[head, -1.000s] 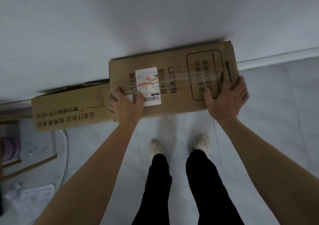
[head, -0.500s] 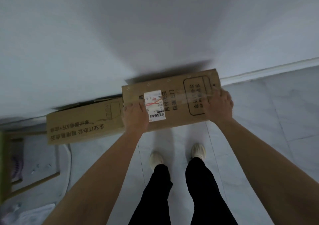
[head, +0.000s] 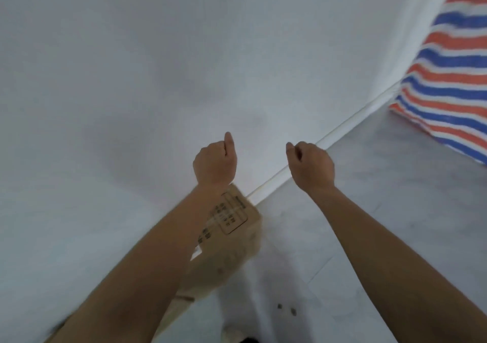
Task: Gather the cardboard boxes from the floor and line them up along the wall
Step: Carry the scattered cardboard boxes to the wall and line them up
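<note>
Cardboard box (head: 232,226) beside wall (head: 131,79) | left grip (head: 214,165) clenched, empty | right grip (head: 312,166) clenched, empty

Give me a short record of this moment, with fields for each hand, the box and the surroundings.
left hand: fingers curled, holds nothing
right hand: fingers curled, holds nothing
cardboard box: on the floor along the wall, partly hidden by the left forearm
baseboard: white, runs past the box
striped sheet: red, blue and white, far right
</note>
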